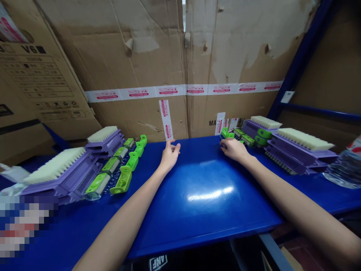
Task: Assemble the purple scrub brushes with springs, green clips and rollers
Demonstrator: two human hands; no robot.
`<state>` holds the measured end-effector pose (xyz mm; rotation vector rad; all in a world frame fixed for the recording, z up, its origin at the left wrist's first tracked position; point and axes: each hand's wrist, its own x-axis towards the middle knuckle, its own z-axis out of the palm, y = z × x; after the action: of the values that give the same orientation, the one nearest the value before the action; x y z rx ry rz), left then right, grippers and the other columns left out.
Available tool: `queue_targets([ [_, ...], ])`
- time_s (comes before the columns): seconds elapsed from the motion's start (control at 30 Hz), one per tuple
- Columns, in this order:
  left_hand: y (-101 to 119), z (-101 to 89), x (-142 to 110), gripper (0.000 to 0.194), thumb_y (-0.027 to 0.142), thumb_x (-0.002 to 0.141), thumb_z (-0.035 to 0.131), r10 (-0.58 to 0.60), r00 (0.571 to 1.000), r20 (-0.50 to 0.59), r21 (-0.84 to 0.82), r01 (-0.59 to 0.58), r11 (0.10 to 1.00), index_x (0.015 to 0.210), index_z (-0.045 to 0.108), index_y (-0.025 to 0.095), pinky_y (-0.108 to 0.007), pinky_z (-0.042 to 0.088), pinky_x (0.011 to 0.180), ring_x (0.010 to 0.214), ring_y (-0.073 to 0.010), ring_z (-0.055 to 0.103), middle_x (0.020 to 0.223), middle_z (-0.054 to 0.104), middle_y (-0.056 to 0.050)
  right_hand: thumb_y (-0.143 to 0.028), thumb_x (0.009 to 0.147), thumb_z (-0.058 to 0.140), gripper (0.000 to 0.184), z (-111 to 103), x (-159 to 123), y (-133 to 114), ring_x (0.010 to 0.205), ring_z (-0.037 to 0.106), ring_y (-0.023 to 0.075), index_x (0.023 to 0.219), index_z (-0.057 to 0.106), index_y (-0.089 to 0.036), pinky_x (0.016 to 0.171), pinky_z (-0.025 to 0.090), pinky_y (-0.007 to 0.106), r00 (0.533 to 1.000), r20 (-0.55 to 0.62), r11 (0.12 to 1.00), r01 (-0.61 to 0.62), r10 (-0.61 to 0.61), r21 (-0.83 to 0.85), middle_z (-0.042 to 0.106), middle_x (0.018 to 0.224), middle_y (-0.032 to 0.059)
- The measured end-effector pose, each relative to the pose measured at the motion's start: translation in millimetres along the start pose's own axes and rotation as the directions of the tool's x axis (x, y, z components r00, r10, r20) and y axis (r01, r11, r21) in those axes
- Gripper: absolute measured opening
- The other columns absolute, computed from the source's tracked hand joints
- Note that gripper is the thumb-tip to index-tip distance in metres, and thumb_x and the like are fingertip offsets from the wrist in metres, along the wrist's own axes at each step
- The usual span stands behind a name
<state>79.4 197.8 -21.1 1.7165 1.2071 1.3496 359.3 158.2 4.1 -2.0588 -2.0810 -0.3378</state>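
My left hand (pixel 170 155) is over the back part of the blue shelf, its thumb apart from loosely bent fingers, with nothing visible in it. To its left runs a row of bright green plastic brackets (pixel 132 161). My right hand (pixel 233 148) is closed, fingers bent together, right beside the green pieces (pixel 228 133) at the back right. What its fingers hold, if anything, is hidden. Green-topped blocks (pixel 108 165) in clear wrap lie beside the left brackets, and similar green-topped blocks (pixel 248 140) lie just beyond my right hand.
Purple plastic parts with cream bristle tops stand stacked at the left (pixel 64 171) and right (pixel 300 150). Cardboard (pixel 135 67) with printed tape rises behind the blue shelf (pixel 203 210). A blue post (pixel 299 56) stands at the right, near clear plastic wrapping (pixel 345 169).
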Motion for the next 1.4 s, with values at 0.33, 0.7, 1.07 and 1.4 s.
queue_targets([
  [0.33,3,0.2,-1,0.029,0.032,0.086,0.052,-0.005,1.0,0.001,0.002,0.005,1.0,0.11,0.045,0.018,-0.03,0.047,0.069,0.068,-0.0153,0.063,0.072,0.061,0.001,-0.022,0.081,0.056,0.026,4,2,5,0.09,0.062,0.0216,0.105,0.064,-0.018,0.07,0.044,0.027,0.999,-0.019,0.997,0.05,-0.049,0.055,0.065,0.103,0.0098],
  [0.7,2,-0.7,-1,0.028,0.033,0.085,0.052,0.005,1.0,0.001,0.013,-0.005,1.0,0.109,0.046,0.019,-0.031,0.047,0.071,0.067,-0.0154,0.063,0.071,0.061,0.002,-0.029,0.079,0.059,0.035,3,3,12,0.092,0.062,0.0217,0.111,0.063,-0.017,0.077,0.046,0.027,0.997,-0.035,0.992,0.074,-0.071,0.106,0.065,0.106,0.0104],
  [1.07,4,-0.6,-2,0.029,0.033,0.086,0.052,-0.005,1.0,0.005,0.008,0.005,1.0,0.11,0.045,0.019,-0.031,0.047,0.072,0.067,-0.0151,0.063,0.072,0.06,0.001,-0.032,0.08,0.059,0.038,4,4,15,0.088,0.063,0.0201,0.116,0.059,-0.018,0.072,0.044,0.026,0.996,0.055,0.991,0.065,-0.072,0.114,0.068,0.099,0.0074],
  [1.4,4,-0.5,-2,0.028,0.033,0.086,0.052,-0.002,1.0,-0.003,0.014,0.002,1.0,0.109,0.047,0.019,-0.03,0.047,0.071,0.066,-0.0148,0.064,0.072,0.061,0.002,-0.031,0.081,0.059,0.034,3,4,11,0.078,0.062,0.0171,0.112,0.061,-0.016,0.07,0.044,0.024,0.972,-0.005,0.947,0.229,-0.234,0.225,0.067,0.085,0.0049],
])
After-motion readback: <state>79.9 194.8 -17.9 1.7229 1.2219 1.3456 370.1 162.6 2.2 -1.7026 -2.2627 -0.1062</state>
